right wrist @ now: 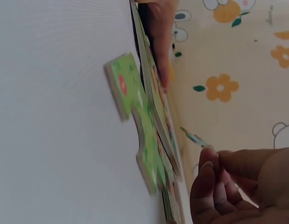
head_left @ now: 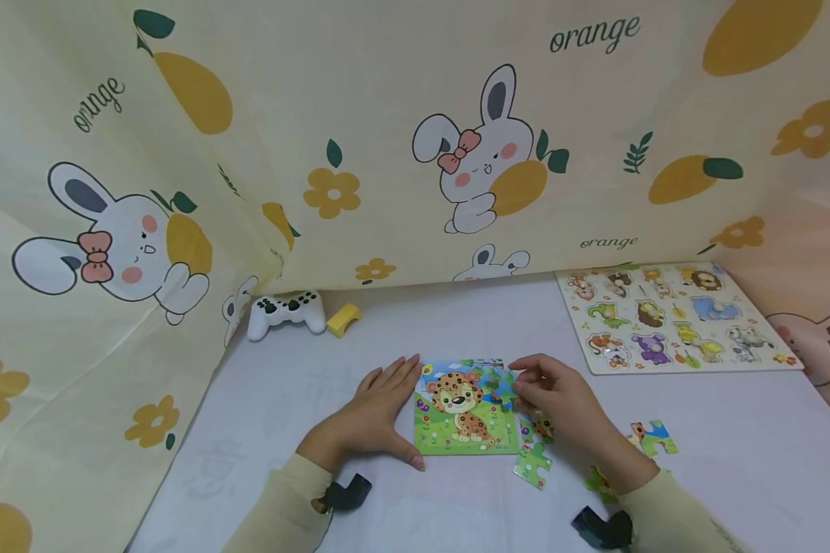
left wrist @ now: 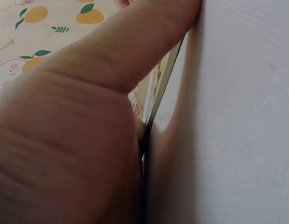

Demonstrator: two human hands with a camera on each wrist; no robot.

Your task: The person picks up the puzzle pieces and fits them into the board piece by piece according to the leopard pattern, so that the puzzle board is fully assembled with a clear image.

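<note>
A square leopard puzzle board [head_left: 463, 445] lies in front of me, its printed picture facing up. My left hand [head_left: 373, 422] rests along its left edge, fingers stretched away and thumb at the near corner; the left wrist view is mostly the base of this hand. My right hand [head_left: 556, 395] is over the board's upper right side, thumb and forefinger pinching a small puzzle piece [right wrist: 194, 137] by its edge. In the right wrist view the piece is held up above the board. A green puzzle piece [head_left: 532, 465] lies just off the board's lower right corner.
More loose pieces, such as a blue and green one [head_left: 657, 438], lie right of my right forearm. An animal peg board [head_left: 678, 319] is at the back right. A white game controller [head_left: 287, 313] and a yellow block [head_left: 344, 319] stand at the back left, near the printed cloth wall.
</note>
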